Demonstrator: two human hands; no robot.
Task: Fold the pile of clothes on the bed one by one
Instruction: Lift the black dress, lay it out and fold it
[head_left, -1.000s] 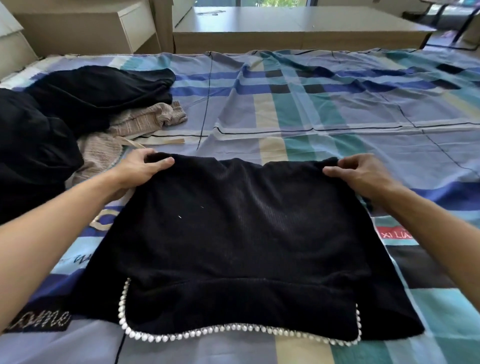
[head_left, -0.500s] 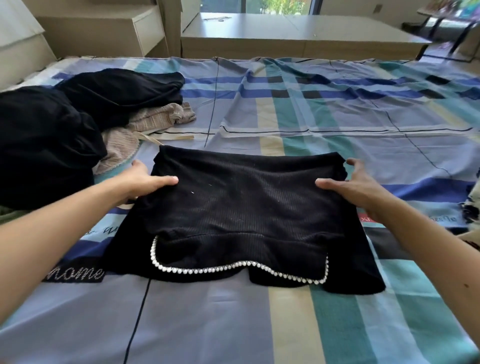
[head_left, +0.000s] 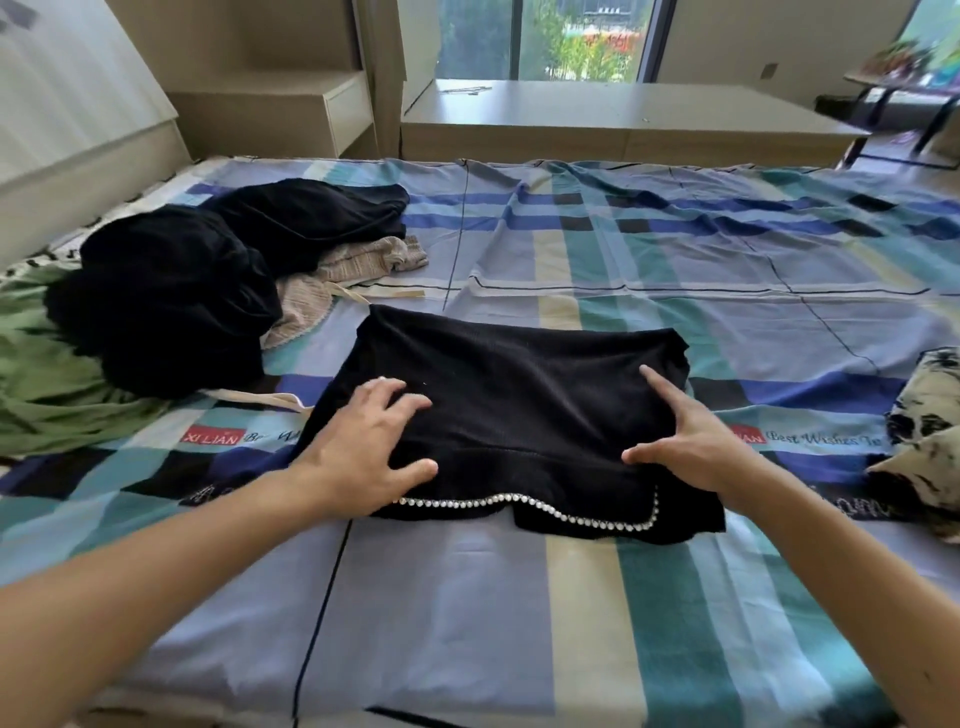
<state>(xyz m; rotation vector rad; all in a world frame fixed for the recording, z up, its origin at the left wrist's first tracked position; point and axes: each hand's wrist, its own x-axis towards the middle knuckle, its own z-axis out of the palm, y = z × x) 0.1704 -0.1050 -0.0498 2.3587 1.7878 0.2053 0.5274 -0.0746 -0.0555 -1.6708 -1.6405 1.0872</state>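
**Step in hand.** One black garment (head_left: 519, 384) lies flat on the bed (head_left: 675, 260), at the centre of the view. Its upper layer is doubled over the lower. A pearl trim (head_left: 571, 517) runs along the near edge at 6 o'clock. Judged from this lay, the garment is partly folded and is being pressed flat. The pile (head_left: 171, 312) sits at 10 o'clock from the garment and is not yet folded. It consists of dark items over a beige knit piece (head_left: 332, 280), with a green garment (head_left: 47, 384) at 9 o'clock. A patterned cloth (head_left: 930, 452) lies apart at 3 o'clock.

**Hands.**
- The left hand (head_left: 363, 452) rests palm-down on the garment's near-left part, at 8 o'clock. Its fingers are spread wide and grip nothing.
- The right hand (head_left: 696, 441) rests on the near-right part, at 4 o'clock. Its fingers are extended, its thumb is held out toward the centre, and it grips nothing.
- The hands are well apart, one on each side of the garment's midline.

**Next move (judgement).** The fabric is soft and will shift under a one-sided pull. A further fold probably calls for:
1. pinching one side edge;
2. carrying it across to the opposite side while the other hand steadies the layers;
3. keeping the pearl trim lying flat.
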